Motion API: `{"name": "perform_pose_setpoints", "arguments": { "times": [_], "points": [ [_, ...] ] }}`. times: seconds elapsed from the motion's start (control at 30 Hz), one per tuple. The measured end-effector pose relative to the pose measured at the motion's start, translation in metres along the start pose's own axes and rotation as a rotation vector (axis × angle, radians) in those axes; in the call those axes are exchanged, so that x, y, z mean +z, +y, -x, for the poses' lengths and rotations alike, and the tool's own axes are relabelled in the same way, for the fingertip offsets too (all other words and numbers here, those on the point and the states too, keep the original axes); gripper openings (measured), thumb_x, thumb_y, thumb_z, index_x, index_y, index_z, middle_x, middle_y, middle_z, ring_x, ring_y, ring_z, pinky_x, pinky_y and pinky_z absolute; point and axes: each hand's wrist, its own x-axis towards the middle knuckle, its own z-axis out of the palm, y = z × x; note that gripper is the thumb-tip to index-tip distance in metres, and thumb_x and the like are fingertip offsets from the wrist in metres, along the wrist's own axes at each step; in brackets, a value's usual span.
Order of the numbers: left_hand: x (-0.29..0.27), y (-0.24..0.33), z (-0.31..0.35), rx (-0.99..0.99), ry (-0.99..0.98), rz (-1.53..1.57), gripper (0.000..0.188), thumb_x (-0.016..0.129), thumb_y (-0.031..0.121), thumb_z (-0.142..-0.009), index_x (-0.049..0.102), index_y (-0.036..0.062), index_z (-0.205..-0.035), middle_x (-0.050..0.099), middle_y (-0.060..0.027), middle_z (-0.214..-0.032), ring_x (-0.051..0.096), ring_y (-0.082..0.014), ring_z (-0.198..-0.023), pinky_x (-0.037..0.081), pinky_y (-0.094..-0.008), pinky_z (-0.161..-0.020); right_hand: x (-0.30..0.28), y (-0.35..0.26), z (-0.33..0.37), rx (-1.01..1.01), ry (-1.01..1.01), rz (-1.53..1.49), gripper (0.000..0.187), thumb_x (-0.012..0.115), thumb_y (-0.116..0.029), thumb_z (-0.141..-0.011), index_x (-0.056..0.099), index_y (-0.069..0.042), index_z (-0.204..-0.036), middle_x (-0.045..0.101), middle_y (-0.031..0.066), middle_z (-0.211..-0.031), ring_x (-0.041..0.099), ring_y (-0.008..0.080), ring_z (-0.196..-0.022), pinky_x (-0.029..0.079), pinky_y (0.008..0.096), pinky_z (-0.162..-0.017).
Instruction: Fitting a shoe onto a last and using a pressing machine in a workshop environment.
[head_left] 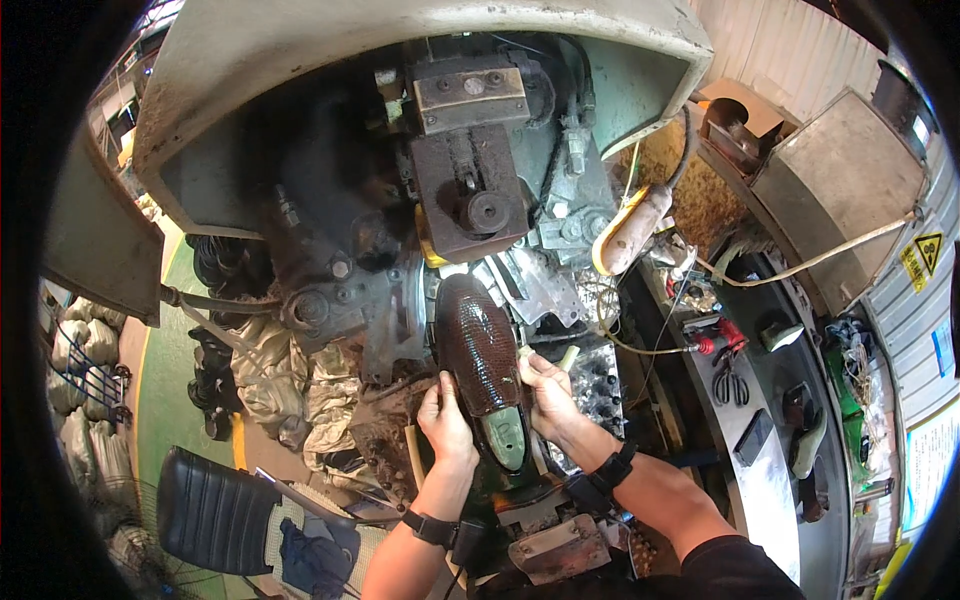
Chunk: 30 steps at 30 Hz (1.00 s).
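A dark brown shoe upper (478, 340) with a scaly, glossy surface is stretched over a green shoe last (506, 436). Its toe points away from me, under the machine's central block, and the bare green heel end faces me. My left hand (447, 425) is closed against the upper's left edge, fingers partly hidden beneath. On the opposite side my right hand (550, 395) pinches the edge of the upper. A small pale piece (568, 358) shows beside the right fingers; whether they hold it I cannot tell. Metal plates (545, 290) flank the toe.
The machine's dark block (470, 190) hangs beyond the upper, under a pale hood (420, 35). A yellow-and-white lamp (632, 230) stands to the right. Scissors (731, 382) and a phone-like black slab (753, 437) lie on the side bench. A black chair (215, 510) is lower left.
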Motion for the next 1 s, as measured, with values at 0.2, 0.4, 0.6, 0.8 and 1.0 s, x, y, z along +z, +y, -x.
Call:
{"name": "perform_pose_setpoints", "arguments": {
  "times": [0.2,0.4,0.6,0.8,1.0],
  "points": [
    [0.006,-0.011,0.005,0.064,0.083,0.062,0.033,0.054,0.027,-0.107,0.069,0.0001,-0.095,0.069,0.0009,-0.088,0.057,-0.0059,-0.077,0.047,-0.0243,-0.071,0.011,0.006,0.008,-0.028,0.003,-0.021,0.026,0.063,-0.014,-0.101,0.061,-0.002,-0.124,0.071,0.0069,-0.113,0.069,0.0157,-0.095,0.057,0.0296,-0.084],
    [-0.002,-0.03,-0.005,0.025,0.007,0.14,0.035,0.054,0.03,-0.107,0.07,0.0001,-0.098,0.07,0.0002,-0.09,0.059,-0.0062,-0.077,0.049,-0.0247,-0.071,0.004,0.013,0.006,-0.027,-0.019,0.001,0.027,0.057,-0.017,-0.104,0.06,-0.002,-0.126,0.071,0.0073,-0.113,0.069,0.0159,-0.093,0.058,0.0312,-0.082],
    [0.003,-0.024,0.009,-0.026,0.015,0.154,0.038,0.056,0.033,-0.105,0.072,-0.0018,-0.103,0.072,-0.0013,-0.094,0.061,-0.0079,-0.079,0.051,-0.0258,-0.071,-0.003,0.015,0.015,0.005,-0.024,-0.007,0.031,0.061,-0.021,-0.102,0.062,-0.002,-0.127,0.071,0.0069,-0.113,0.07,0.0157,-0.095,0.059,0.0313,-0.083],
    [0.008,-0.003,0.02,-0.103,0.022,0.204,0.04,0.057,0.035,-0.104,0.071,-0.0025,-0.105,0.071,-0.0026,-0.095,0.063,-0.0103,-0.079,0.052,-0.0273,-0.072,0.01,0.01,0.028,-0.009,0.018,-0.014,0.033,0.059,-0.022,-0.103,0.062,-0.002,-0.128,0.071,0.0076,-0.113,0.07,0.0164,-0.095,0.059,0.031,-0.082],
    [-0.002,0.001,0.013,-0.185,-0.043,0.195,0.037,0.062,0.033,-0.102,0.07,-0.0018,-0.108,0.071,-0.0039,-0.099,0.064,-0.0126,-0.085,0.052,-0.0283,-0.075,0.004,0.008,0.027,0.049,0.05,0.049,0.033,0.057,-0.023,-0.105,0.061,-0.001,-0.13,0.071,0.0073,-0.114,0.07,0.0156,-0.094,0.059,0.0304,-0.083]
  ]
}}
